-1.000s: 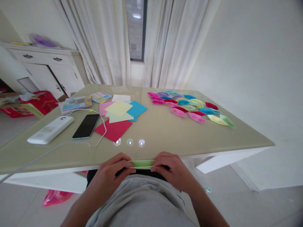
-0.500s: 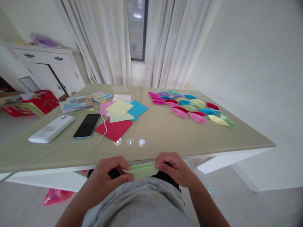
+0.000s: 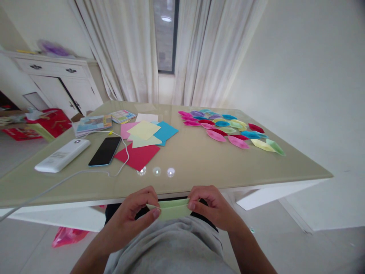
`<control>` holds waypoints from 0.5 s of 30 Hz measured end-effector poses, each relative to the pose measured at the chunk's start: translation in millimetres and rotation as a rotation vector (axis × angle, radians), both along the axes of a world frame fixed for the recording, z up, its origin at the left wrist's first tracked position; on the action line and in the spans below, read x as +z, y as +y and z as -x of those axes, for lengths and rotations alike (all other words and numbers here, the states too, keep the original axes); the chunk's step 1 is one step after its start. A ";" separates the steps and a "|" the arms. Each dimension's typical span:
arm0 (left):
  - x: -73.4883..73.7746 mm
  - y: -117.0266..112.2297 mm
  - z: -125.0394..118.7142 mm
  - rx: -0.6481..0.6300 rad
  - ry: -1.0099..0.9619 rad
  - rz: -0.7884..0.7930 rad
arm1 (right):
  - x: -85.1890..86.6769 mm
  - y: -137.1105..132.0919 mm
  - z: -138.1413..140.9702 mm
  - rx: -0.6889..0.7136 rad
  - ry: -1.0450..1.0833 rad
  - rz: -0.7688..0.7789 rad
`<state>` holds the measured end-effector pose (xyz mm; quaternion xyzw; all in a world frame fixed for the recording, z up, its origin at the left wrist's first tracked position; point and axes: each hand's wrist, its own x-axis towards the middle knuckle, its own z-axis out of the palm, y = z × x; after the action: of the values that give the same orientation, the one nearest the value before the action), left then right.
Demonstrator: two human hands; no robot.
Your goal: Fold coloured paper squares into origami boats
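Note:
Between my two hands is a folded sheet of light green paper (image 3: 174,211), held in front of the table's near edge, above my lap. My left hand (image 3: 139,208) pinches its left end between thumb and fingers. At the right end, the thumb and fingers of my right hand (image 3: 209,205) are closed on it too. A crease runs along the paper's length. Beyond, on the table, lie loose coloured paper squares, among them a red sheet (image 3: 139,156), a yellow sheet (image 3: 144,130) and a blue sheet (image 3: 167,132).
Several folded, leaf-shaped paper pieces (image 3: 238,142) cover the table's right side. On the left are a white power bank (image 3: 62,155), a phone (image 3: 105,151), a white cable (image 3: 82,172) and booklets (image 3: 94,124). The table's near edge (image 3: 228,187) runs just past my hands.
My left thumb has moved up onto the paper's upper edge near its left end. The green paper has tilted, showing more of its inner fold. Things on the table have not moved.

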<state>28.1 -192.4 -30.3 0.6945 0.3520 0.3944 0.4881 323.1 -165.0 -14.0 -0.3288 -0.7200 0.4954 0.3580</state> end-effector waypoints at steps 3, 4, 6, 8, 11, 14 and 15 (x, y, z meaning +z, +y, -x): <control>1.1 -0.1 -1.9 0.018 0.035 -0.005 | 6.2 -4.2 2.3 -0.042 -0.058 -0.058; 1.4 -0.2 -2.9 0.022 0.055 -0.009 | 7.5 -5.3 3.2 -0.056 -0.078 -0.076; 2.7 -0.3 -5.2 0.040 0.098 -0.021 | 9.5 -6.8 4.7 -0.069 -0.101 -0.106; 4.6 -0.2 -7.5 0.072 0.131 -0.039 | 11.4 -7.7 5.7 -0.058 -0.102 -0.135; 7.8 0.4 -9.8 0.133 0.156 -0.067 | 14.0 -8.7 5.9 -0.045 -0.093 -0.185; 9.5 0.3 -11.1 0.190 0.177 -0.098 | 15.6 -10.0 4.5 -0.061 -0.128 -0.232; 9.6 -0.1 -11.4 0.204 0.188 -0.109 | 15.8 -10.4 3.8 -0.065 -0.149 -0.244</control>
<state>39.5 -192.5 -20.7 0.7144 0.4428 0.3938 0.3720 319.4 -175.4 1.9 -0.3418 -0.7883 0.3668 0.3566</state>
